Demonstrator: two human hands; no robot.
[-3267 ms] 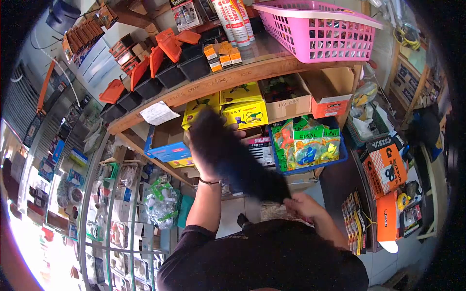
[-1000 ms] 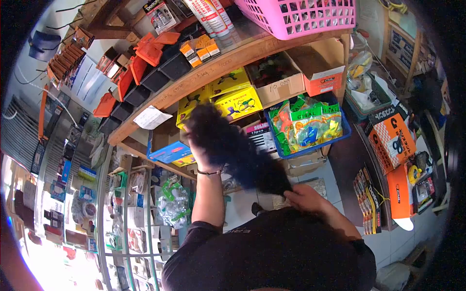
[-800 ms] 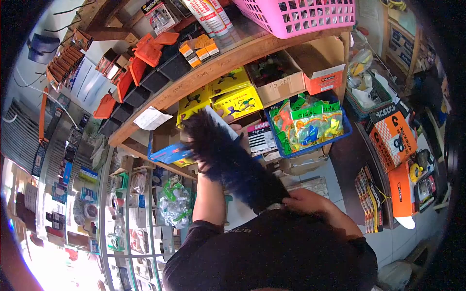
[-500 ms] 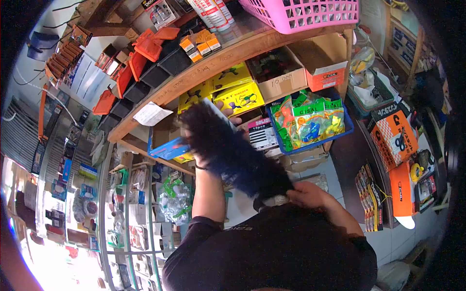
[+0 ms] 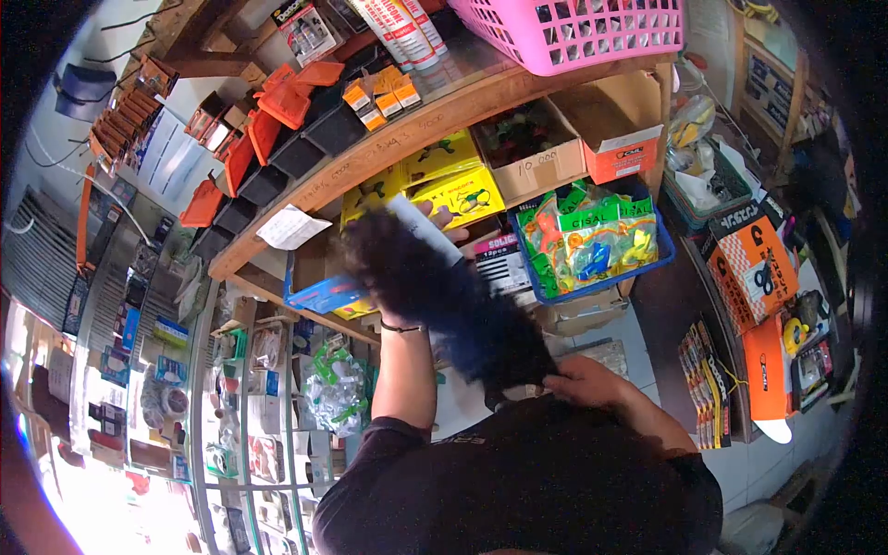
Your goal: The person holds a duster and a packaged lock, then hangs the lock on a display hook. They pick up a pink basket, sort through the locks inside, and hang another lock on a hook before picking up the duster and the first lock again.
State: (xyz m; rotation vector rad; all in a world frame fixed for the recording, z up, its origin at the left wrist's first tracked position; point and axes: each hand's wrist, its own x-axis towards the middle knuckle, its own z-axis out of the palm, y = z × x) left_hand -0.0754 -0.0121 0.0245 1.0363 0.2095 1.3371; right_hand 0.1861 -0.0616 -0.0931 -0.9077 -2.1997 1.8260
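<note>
A dark, fluffy feather duster (image 5: 462,310) slants across the middle, its bushy end blurred by motion. My right hand (image 5: 589,380) is closed around its near end, close to my chest. Behind the bristles, my left hand (image 5: 447,224) grips a pale, flat box-like item (image 5: 421,220); only some fingers show past its right side. The duster lies over much of that item and hides the palm. Just beyond are yellow boxes (image 5: 455,196) on the shelf.
A blue tray (image 5: 606,289) holds green-topped packets at right of the duster. Above runs a wooden shelf edge (image 5: 435,118) with a pink basket (image 5: 606,42). An orange box (image 5: 768,370) stands at right, and glass-fronted shelves (image 5: 245,398) line the left.
The duster's bushy end has shifted slightly down and left, uncovering more of the pale item. My right hand keeps its hold, and the whole view has shifted a little.
</note>
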